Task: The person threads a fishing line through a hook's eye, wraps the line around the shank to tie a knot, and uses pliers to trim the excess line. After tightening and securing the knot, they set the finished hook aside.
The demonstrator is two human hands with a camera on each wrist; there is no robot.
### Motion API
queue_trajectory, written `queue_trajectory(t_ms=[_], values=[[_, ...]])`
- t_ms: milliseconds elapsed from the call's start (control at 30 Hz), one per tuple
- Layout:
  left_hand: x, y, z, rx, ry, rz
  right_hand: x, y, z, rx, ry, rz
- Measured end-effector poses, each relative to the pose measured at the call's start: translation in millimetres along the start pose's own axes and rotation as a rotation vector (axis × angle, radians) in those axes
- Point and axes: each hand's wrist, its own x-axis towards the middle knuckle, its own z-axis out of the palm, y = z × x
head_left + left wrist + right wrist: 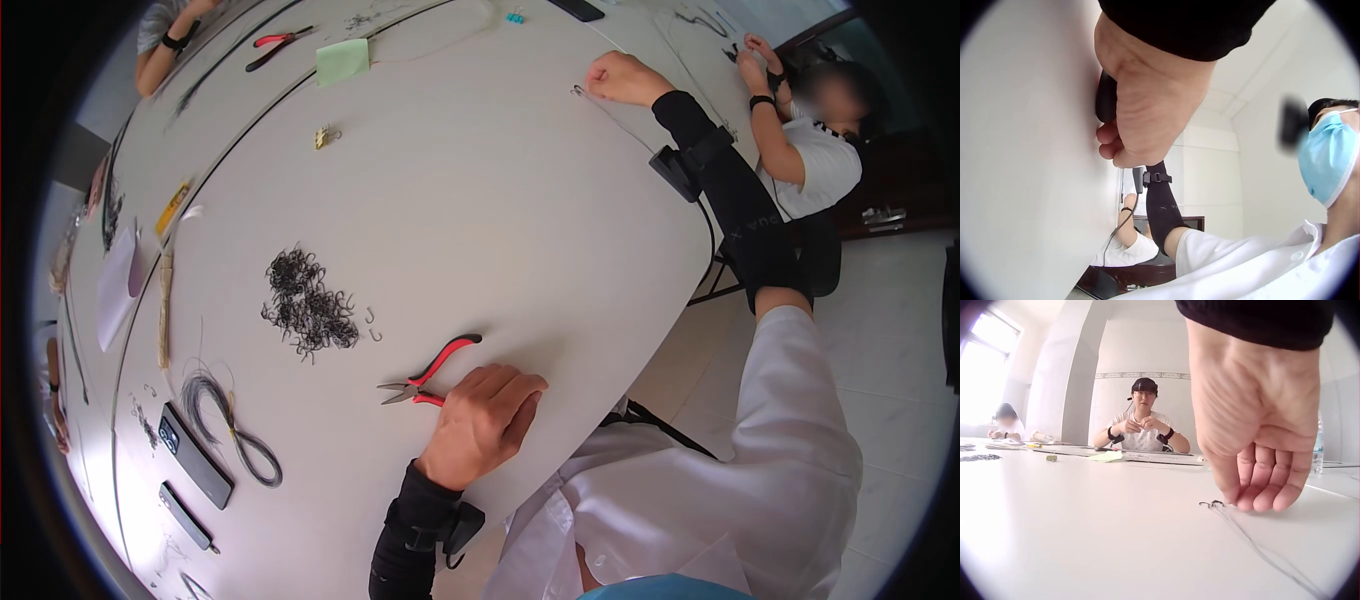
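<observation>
In the head view the left hand (485, 420) lies low on the table over one handle of red-and-black pliers (425, 370). The left wrist view shows that hand's (1154, 106) curled fingers around a black handle end (1107, 97). Far out at the top right, the right hand (628, 78) is down at the tabletop. Up close, the right hand (1257, 425) pinches small dark hooks (1213, 504) between thumb and fingertips, and thin line (1254, 544) trails from them across the table. A pile of dark hooks (308, 305) lies beyond the pliers.
A coil of line (240, 440), a dark phone (195, 455) and a bundle of straw-coloured strands (165, 310) lie at left. A small yellow item (322, 137), a green paper (343, 62) and other pliers (278, 45) are farther off. Other people sit around the table.
</observation>
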Motion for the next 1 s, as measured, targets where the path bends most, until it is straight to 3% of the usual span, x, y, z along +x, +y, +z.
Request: queue_trajectory(t_ms=[633,867,1000], values=[[0.2,-0.3,-0.5,0.000,-0.002,-0.006,-21.8,-18.1,0.8,-0.043,0.021,-0.049],[0.3,0.7,-0.4,0.003,0.001,-0.001,-29.8,-16.3,-3.6,0.178,0.180,-0.074],[0.7,2.5,0.3,0.011,-0.004,-0.012,-84.7,-109.8,-0.8,0.399,0.007,-0.130]])
